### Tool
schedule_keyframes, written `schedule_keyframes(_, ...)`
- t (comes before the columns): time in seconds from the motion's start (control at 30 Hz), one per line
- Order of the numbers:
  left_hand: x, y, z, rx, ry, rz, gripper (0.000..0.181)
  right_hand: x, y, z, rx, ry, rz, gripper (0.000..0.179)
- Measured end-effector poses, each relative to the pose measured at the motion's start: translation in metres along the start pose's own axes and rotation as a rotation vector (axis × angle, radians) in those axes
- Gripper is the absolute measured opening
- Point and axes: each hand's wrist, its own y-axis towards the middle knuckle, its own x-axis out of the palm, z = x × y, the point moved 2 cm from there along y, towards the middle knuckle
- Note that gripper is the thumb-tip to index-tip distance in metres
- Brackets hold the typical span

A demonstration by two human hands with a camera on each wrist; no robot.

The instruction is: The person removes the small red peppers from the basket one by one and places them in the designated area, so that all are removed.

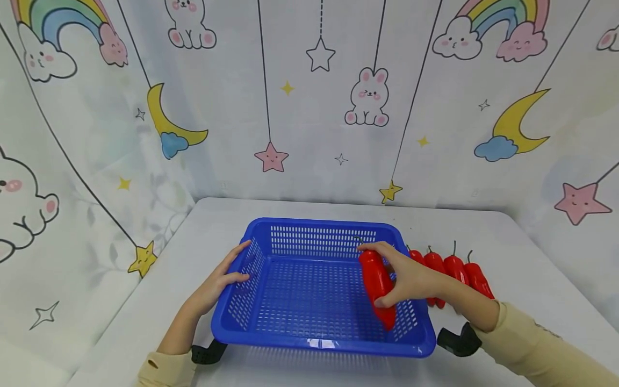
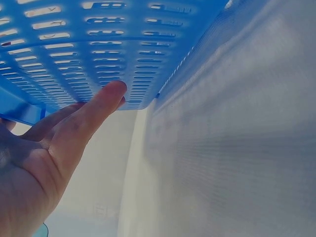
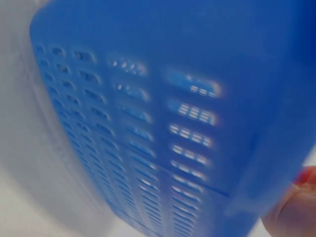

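In the head view, a blue plastic basket [image 1: 316, 344] with slotted walls sits on the white table. My left hand [image 1: 213, 287] grips its left rim, thumb and a finger reaching over the edge. The left wrist view shows that hand [image 2: 54, 153] with a finger against the outside of the slotted wall [image 2: 98, 49]. Over the basket's right side, my right hand [image 1: 406, 274] holds a long red pepper [image 1: 374, 279], thumb on the near side, stem end away from me. Only a bit of that hand [image 3: 296, 212] shows beyond the basket wall in the right wrist view.
Several more red peppers [image 1: 454, 269] with dark stems lie in a row on the table [image 1: 512, 301], right of the basket and partly behind my right forearm. A patterned curtain [image 1: 309, 118] hangs behind the table and along its sides.
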Motion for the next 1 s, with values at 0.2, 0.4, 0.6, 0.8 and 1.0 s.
schedule_keyframes(0.2, 0.000, 0.001, -0.001, 0.011, 0.005, 0.000, 0.068, -0.011, -0.004, -0.002, -0.032, 0.007, -0.020, 0.092)
schedule_keyframes(0.4, 0.000, 0.001, -0.001, 0.012, 0.015, 0.001, 0.068, -0.019, -0.009, 0.002, -0.019, 0.007, -0.009, 0.093)
schedule_keyframes(0.6, -0.001, 0.001, -0.002, 0.000, 0.022, 0.006, 0.068, -0.027, -0.016, 0.007, -0.030, 0.019, 0.002, 0.091)
schedule_keyframes(0.8, -0.001, 0.001, -0.001, 0.005, 0.021, 0.003, 0.067, -0.036, -0.025, 0.010, -0.045, 0.029, 0.018, 0.091)
schedule_keyframes(1.0, -0.001, 0.001, -0.001, 0.003, 0.019, 0.005, 0.067, -0.045, -0.035, 0.009, -0.007, 0.065, 0.035, 0.093)
